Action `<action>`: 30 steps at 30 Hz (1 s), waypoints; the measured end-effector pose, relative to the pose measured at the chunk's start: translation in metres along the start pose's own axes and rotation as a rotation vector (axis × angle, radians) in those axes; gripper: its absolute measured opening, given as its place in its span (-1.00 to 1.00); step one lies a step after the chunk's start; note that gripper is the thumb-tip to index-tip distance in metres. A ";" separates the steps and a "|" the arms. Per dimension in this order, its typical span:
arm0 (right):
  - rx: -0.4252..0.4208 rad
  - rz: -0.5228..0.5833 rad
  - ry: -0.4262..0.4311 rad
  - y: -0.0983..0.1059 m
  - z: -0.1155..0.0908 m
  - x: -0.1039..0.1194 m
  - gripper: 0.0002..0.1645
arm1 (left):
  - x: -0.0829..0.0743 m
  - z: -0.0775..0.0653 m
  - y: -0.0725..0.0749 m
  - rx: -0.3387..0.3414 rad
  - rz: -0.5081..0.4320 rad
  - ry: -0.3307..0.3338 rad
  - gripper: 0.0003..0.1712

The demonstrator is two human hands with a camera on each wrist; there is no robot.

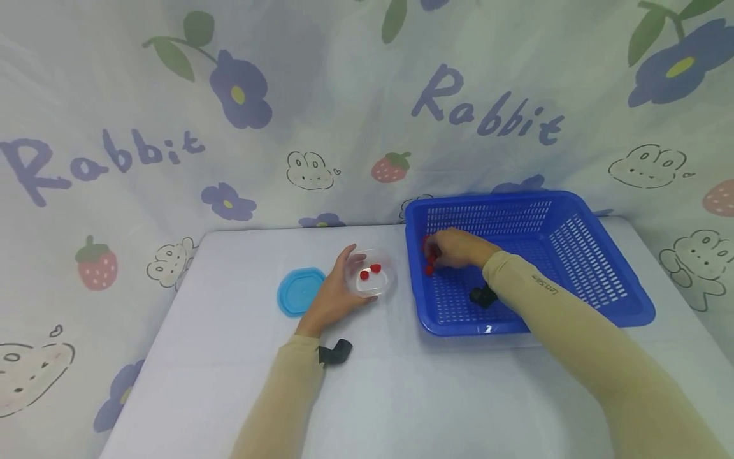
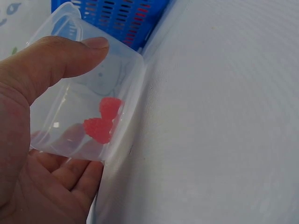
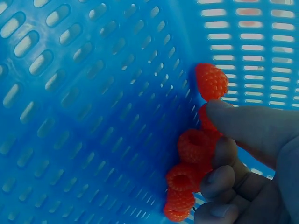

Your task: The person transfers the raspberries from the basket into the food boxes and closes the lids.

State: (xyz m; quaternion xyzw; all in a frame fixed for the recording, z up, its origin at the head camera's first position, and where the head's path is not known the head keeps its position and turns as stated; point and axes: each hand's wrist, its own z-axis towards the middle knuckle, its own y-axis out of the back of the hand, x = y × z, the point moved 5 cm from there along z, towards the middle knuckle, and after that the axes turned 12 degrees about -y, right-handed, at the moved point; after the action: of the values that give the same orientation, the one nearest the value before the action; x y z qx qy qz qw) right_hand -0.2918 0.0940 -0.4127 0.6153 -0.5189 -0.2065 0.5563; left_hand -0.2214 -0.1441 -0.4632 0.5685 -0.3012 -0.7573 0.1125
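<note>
My left hand (image 1: pixel 332 296) holds a clear plastic container (image 2: pixel 93 60), thumb on one side and fingers around the other. Two red raspberries (image 2: pixel 98 129) lie inside it. In the blue basket (image 1: pixel 636 309), my right hand (image 1: pixel 455 247) is down at the left wall. Its thumb and curled fingers pinch at a raspberry (image 3: pixel 206 119), which they partly cover. Several more raspberries (image 3: pixel 192 145) sit in a row along the basket's bottom corner, and one raspberry (image 3: pixel 212 81) lies just beyond the thumb tip.
A light blue lid (image 1: pixel 299 292) lies on the white table (image 1: pixel 401 395), left of the container. The basket's raised slotted walls surround the right hand. Behind the table hangs a printed curtain (image 1: pixel 344 95). Small black devices (image 1: pixel 338 352) sit at both wrists.
</note>
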 end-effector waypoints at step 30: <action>-0.051 0.087 -0.047 0.030 -0.015 0.011 -0.77 | -0.001 -0.001 0.001 -0.001 -0.014 -0.008 0.23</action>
State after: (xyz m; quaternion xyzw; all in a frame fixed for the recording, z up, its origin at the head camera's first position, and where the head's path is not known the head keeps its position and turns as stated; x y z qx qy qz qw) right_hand -0.2870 0.0964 -0.3781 0.5726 -0.5528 -0.2097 0.5680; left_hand -0.2199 -0.1443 -0.4618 0.5677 -0.2972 -0.7604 0.1060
